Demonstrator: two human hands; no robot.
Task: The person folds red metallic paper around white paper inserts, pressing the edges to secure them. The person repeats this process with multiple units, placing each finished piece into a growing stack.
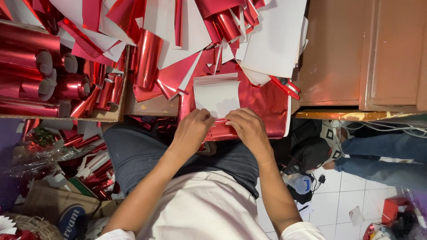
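Here both hands work one edge: the left hand (192, 126) and right hand (247, 126) pinch the near edge of a white sheet (216, 94) — flat on red foil (262, 102) at the counter's front, likely to steady it.

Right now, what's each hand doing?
Left hand: closed, pinching the white sheet.
Right hand: closed, pinching the same sheet's lower edge.

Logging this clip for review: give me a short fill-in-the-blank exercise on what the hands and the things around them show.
1. Both hands, left hand and right hand, press on a sheet of shiny ____ foil.
2. The folded-back flap shows a ____ underside.
3. The foil rolls lie in a cardboard ____.

Missing words: red; white; box
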